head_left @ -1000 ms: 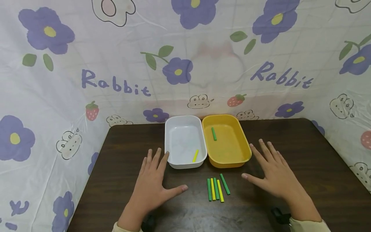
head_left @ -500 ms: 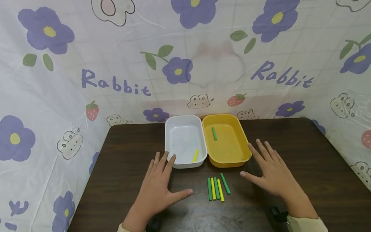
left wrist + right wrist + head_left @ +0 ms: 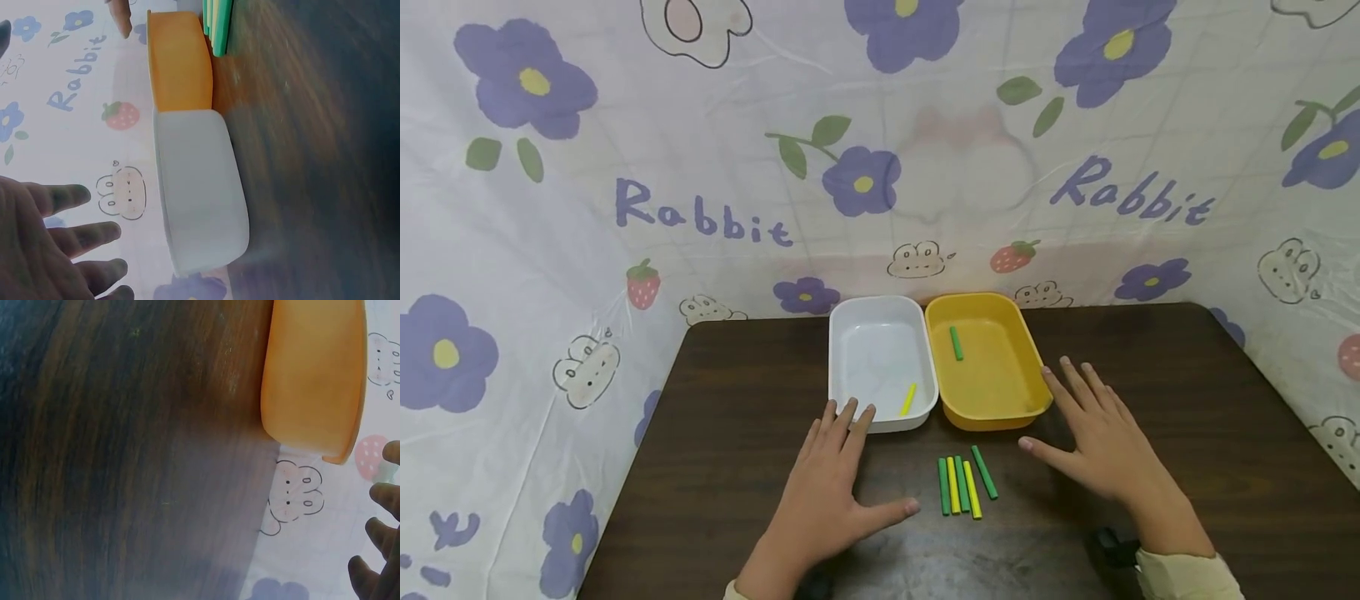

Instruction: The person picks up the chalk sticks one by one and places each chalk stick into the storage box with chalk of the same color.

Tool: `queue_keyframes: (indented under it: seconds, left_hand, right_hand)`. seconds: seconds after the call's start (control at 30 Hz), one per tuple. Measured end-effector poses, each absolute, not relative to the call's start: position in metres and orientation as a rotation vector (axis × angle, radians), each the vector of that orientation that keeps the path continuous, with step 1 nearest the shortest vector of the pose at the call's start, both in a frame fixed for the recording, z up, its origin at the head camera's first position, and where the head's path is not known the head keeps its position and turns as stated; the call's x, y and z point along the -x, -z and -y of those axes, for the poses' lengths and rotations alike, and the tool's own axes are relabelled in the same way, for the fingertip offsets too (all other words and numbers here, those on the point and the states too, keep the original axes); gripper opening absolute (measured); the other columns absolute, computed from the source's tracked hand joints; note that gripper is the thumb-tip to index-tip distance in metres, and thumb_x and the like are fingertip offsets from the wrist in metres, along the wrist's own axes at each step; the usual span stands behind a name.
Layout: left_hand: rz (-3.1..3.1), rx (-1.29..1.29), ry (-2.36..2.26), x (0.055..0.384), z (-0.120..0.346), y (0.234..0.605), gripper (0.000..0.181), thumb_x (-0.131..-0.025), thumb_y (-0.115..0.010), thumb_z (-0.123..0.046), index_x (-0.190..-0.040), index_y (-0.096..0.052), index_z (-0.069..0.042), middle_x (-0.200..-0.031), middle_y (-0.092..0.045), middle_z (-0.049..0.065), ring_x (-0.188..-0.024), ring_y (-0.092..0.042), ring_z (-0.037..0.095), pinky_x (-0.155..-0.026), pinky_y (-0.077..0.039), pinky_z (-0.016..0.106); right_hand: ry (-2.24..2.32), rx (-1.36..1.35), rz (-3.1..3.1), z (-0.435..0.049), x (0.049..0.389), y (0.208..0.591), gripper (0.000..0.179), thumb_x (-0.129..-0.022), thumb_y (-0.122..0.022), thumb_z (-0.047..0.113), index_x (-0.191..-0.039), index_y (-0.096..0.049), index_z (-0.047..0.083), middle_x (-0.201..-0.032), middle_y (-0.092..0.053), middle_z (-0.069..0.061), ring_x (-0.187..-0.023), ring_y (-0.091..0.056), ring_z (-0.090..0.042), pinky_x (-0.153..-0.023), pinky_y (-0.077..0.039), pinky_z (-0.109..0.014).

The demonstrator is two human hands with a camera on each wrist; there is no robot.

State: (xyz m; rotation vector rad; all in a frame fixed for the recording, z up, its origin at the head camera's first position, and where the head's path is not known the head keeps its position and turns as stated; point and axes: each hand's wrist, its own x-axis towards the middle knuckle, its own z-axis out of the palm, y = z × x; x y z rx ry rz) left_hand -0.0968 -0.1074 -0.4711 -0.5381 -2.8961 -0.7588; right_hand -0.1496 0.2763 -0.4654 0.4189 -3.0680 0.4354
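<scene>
My left hand (image 3: 826,500) hovers with spread fingers in front of the white tray (image 3: 880,350), its fingertips overlapping the tray's near rim in the head view. Across from it, my right hand (image 3: 1108,446) is spread too, fingertips beside the right edge of the yellow tray (image 3: 992,400). Neither hand holds anything. Between them several short green and yellow sticks lie on the table in a loose row, among them a green stick (image 3: 985,472) angled at the right end and a yellow stick (image 3: 972,490). One yellow stick (image 3: 907,399) lies in the white tray, one green stick (image 3: 957,342) in the yellow tray.
The trays stand side by side at the back of the dark wooden table (image 3: 737,400). Behind and beside the table hangs a white cloth (image 3: 715,125) printed with flowers and rabbits. A black wrist strap piece (image 3: 1112,548) shows at the right wrist.
My left hand has moved to the right, its thumb nearer the row of sticks. My right hand has shifted slightly left. The sticks and trays stay in place.
</scene>
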Motion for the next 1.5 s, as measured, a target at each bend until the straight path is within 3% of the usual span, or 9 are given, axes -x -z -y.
queue_keyframes:
  seconds: [0.17,0.37,0.6,0.83,1.0,1.5]
  left_hand:
    - [2.882,0.568,0.809,0.094,0.102,0.473,0.116,-0.081,-0.058,-0.093,-0.171,-0.023,-0.030,-0.176,-0.027,0.003,-0.166,-0.019,0.032,-0.131,-0.023,0.059]
    - [2.800,0.637,0.836,0.094,0.096,0.477,0.112,-0.081,-0.065,-0.088,-0.170,-0.020,-0.036,-0.175,-0.030,0.000,-0.164,-0.024,0.028,-0.127,-0.031,0.060]
    - [2.765,0.692,0.857,0.091,0.086,0.482,0.109,-0.083,-0.061,-0.089,-0.168,-0.031,-0.028,-0.172,-0.034,-0.002,-0.161,-0.033,0.028,-0.123,-0.038,0.058]
    - [2.758,0.711,0.871,0.091,0.080,0.488,0.107,-0.083,-0.061,-0.089,-0.168,-0.029,-0.033,-0.172,-0.032,-0.006,-0.158,-0.037,0.020,-0.121,-0.042,0.055]
    - [2.741,0.740,0.876,0.093,0.078,0.493,0.103,-0.085,-0.064,-0.084,-0.166,-0.036,-0.028,-0.170,-0.036,-0.007,-0.152,-0.045,0.018,-0.115,-0.048,0.055]
    - [2.797,0.794,0.887,0.092,0.065,0.493,0.093,-0.087,-0.063,-0.083,-0.159,-0.050,-0.025,-0.159,-0.054,0.000,-0.147,-0.050,0.018,-0.115,-0.048,0.055]
  right_hand:
    - [-0.458,-0.416,3.075,-0.277,0.152,0.470,0.108,-0.095,-0.060,0.074,-0.173,-0.006,0.023,-0.179,-0.007,-0.018,-0.163,-0.008,-0.049,-0.122,-0.018,-0.077]
    - [-0.465,-0.407,3.076,-0.276,0.157,0.471,0.111,-0.095,-0.059,0.076,-0.173,-0.006,0.018,-0.179,-0.007,-0.018,-0.164,-0.009,-0.048,-0.124,-0.018,-0.075]
    - [-0.468,-0.405,3.075,-0.273,0.161,0.471,0.112,-0.094,-0.060,0.076,-0.173,-0.009,0.013,-0.179,-0.009,-0.019,-0.163,-0.011,-0.050,-0.123,-0.019,-0.076]
    - [-0.467,-0.395,3.088,-0.270,0.166,0.472,0.112,-0.095,-0.058,0.077,-0.172,-0.012,0.010,-0.179,-0.010,-0.019,-0.163,-0.010,-0.048,-0.123,-0.018,-0.076]
    - [-0.467,-0.398,3.099,-0.268,0.169,0.473,0.113,-0.095,-0.057,0.077,-0.171,-0.012,0.007,-0.179,-0.010,-0.019,-0.164,-0.009,-0.048,-0.124,-0.017,-0.074]
    - [-0.500,-0.362,3.092,-0.260,0.184,0.478,0.116,-0.094,-0.055,0.080,-0.171,-0.009,0.007,-0.179,-0.009,-0.017,-0.164,-0.010,-0.048,-0.126,-0.018,-0.072]
